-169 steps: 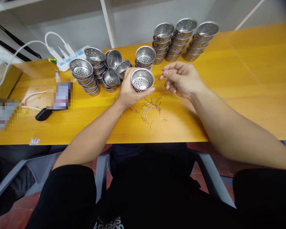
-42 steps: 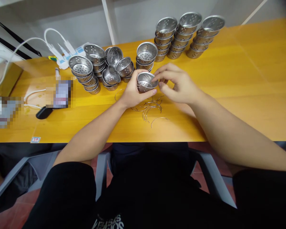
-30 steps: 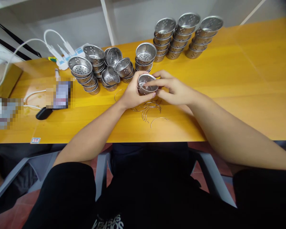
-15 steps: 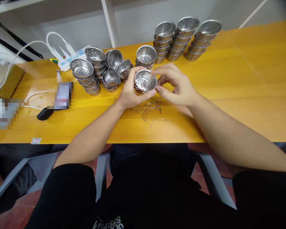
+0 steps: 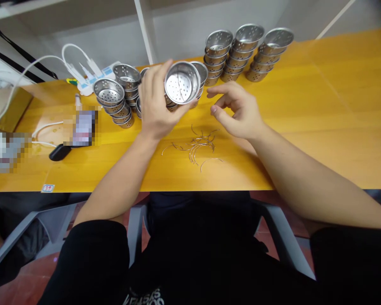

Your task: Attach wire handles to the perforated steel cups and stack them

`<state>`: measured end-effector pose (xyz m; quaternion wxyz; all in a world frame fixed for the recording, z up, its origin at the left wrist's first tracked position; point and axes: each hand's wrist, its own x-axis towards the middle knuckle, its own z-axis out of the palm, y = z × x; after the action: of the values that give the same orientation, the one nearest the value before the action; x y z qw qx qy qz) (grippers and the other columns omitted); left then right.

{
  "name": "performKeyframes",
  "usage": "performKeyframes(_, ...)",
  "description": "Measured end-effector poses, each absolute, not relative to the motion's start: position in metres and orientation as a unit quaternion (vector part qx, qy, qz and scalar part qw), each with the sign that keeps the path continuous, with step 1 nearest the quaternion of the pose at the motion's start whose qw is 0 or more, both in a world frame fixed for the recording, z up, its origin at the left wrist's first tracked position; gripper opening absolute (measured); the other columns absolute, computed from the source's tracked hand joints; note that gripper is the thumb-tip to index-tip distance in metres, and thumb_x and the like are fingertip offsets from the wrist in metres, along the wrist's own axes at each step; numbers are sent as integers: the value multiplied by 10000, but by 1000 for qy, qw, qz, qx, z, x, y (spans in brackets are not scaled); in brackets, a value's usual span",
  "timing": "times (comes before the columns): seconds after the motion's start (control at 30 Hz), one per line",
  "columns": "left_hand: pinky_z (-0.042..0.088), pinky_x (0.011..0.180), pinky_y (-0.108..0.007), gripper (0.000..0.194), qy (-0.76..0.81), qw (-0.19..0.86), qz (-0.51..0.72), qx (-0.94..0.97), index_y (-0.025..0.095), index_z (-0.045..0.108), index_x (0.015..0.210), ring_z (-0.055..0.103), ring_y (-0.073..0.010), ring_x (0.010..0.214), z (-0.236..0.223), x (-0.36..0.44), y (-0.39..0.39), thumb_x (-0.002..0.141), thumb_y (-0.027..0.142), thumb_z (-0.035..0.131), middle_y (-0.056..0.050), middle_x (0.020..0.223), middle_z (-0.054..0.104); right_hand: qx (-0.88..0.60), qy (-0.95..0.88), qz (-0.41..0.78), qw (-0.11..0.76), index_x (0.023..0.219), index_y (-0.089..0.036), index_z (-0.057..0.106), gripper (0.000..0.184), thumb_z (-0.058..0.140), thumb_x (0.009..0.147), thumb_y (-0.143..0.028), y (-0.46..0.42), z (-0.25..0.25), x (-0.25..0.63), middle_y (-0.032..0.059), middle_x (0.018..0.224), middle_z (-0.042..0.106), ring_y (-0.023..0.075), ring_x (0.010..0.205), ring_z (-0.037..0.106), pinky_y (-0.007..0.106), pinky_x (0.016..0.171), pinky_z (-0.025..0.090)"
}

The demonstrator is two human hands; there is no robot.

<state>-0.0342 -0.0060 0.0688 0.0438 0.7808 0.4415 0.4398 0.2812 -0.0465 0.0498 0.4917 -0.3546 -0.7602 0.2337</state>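
On one yellow table [image 5: 305, 127], three cup stacks [image 5: 238, 62] stand beyond the right hand [image 5: 241, 112], raised with thumb and bent fingers apart, and two other stacks [image 5: 118, 111] left of the left hand [image 5: 155, 101], which clasps one tilted perforated cup [image 5: 181, 87] containing a thin wire [image 5: 179, 79], above overlapping loose wires [image 5: 211, 159] too tangled to count

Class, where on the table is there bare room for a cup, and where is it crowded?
The widest bare patch lies right of the rightmost cup stack, beyond the right forearm. A smaller one lies between the phone and left forearm. Crowded: the back, left of that stack, with cups, and the middle front, with thin wires.
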Motion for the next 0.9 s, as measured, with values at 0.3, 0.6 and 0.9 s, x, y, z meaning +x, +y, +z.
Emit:
performKeyframes(0.3, 163, 1717, -713, 1012, 588, 0, 391, 708, 448, 452, 1899, 344, -392, 1985, 92, -46, -5, 997, 659, 860, -3, 2067, 550, -330, -784, 216, 479, 1546, -375, 937, 603, 879, 1170, -843, -44, 45, 281, 105, 1377, 946, 335, 979, 893, 591, 1029, 816)
performKeyframes(0.6, -373, 1650, -750, 862, 546, 48, 377, 746, 471, 479, 1821, 33, -247, 2055, 42, -76, 53, 1123, 971, 561, 58, 1999, 618, -365, -784, 220, 452, 1375, -374, 977, 518, 881, 1166, -839, -52, 53, 279, 96, 1253, 963, 371, 1015, 885, 632, 1089, 802)
performKeyframes(0.9, -553, 1566, -608, 792, 478, -5, 397, 784, 495, 578, 1777, -317, -79, 2005, 17, -89, 77, 1169, 982, 433, 130, 1945, 697, -366, -782, 228, 451, 1287, -334, 1001, 443, 921, 1152, -748, -51, 50, 279, 103, 1187, 974, 375, 1021, 905, 619, 1064, 806)
